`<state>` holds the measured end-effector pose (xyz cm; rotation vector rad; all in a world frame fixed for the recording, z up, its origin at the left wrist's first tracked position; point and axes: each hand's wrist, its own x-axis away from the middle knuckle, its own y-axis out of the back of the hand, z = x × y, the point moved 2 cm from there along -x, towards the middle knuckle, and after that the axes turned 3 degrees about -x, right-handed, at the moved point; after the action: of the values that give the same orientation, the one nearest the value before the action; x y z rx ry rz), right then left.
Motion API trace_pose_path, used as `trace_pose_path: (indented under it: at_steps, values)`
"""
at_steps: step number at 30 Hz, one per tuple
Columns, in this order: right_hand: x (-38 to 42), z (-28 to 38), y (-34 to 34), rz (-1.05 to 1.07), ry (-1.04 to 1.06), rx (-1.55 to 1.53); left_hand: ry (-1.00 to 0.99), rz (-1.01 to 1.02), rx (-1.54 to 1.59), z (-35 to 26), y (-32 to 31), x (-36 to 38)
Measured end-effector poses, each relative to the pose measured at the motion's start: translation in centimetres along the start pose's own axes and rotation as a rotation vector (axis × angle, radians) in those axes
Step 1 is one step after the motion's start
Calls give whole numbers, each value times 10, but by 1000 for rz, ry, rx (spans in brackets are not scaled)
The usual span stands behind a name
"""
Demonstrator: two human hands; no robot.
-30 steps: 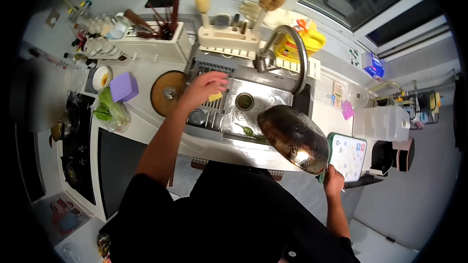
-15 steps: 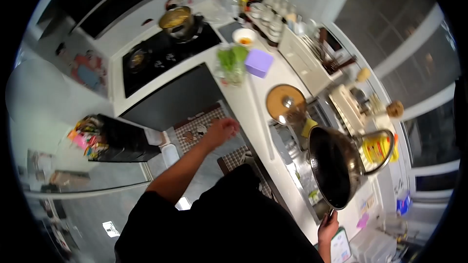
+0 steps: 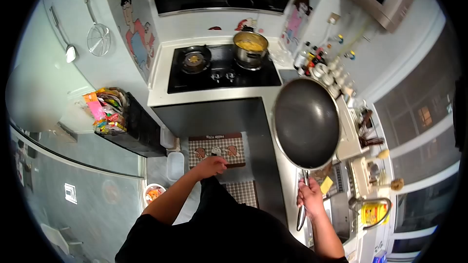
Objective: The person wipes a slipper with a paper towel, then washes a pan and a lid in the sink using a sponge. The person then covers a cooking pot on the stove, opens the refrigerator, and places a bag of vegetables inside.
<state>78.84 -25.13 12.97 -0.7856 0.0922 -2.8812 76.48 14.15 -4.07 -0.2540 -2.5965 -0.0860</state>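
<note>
My right hand point(image 3: 310, 196) is wrapped round the handle of a large dark wok point(image 3: 307, 122), which is held up over the right counter with its inside facing me. The wok hides part of the counter behind it. Over the floor mat, my left hand point(image 3: 210, 166) hangs in front of my body, fingers loosely curled; whether they are fully closed is hard to tell, and no object shows in them. A steel pot point(image 3: 250, 54) with yellow food stands on the right burner of the black stove point(image 3: 224, 80).
At the back left burner point(image 3: 194, 60) there is no pot. Bottles point(image 3: 303, 54) and jars line the back right corner. A sink point(image 3: 336, 209) with a curved faucet point(image 3: 389, 209) lies right of my right hand. A black rack point(image 3: 129, 131) with snack packets stands at the left.
The view has turned toward the stove. My right hand has carried the wok from over the sink toward the stove end of the counter. My left hand still hangs over the floor.
</note>
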Motion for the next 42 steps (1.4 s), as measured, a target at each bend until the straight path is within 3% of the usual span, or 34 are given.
trace_pose_path:
  at_steps: [7,10,16,23,25,28,31,33,39,42]
  values:
    - [-161,74,-239,358,16,170,-18,-204,39,30,172,16]
    - [-250,86,-332,408,26,223,26,-318,-50,41,236,29]
    - [-386,88,-468,386,83,338,101,-511,162,57,299,66]
    - [-474,66,-530,314,56,453,164,-558,316,94,315,91]
    - [-456,78,-546,270,18,520,160,-567,355,97,319,92]
    - [-499,56,-552,290,222,618,180,-548,386,107,329,81]
    - [-494,59,-560,204,97,478,192,-515,377,99,339,69]
    - [-507,49,-564,197,136,497,180,-480,354,96,346,58]
    - [-516,44,-564,386,59,512,192,-370,281,67,351,21]
    - [-498,41,-557,355,-16,268,166,-289,215,46,354,-2]
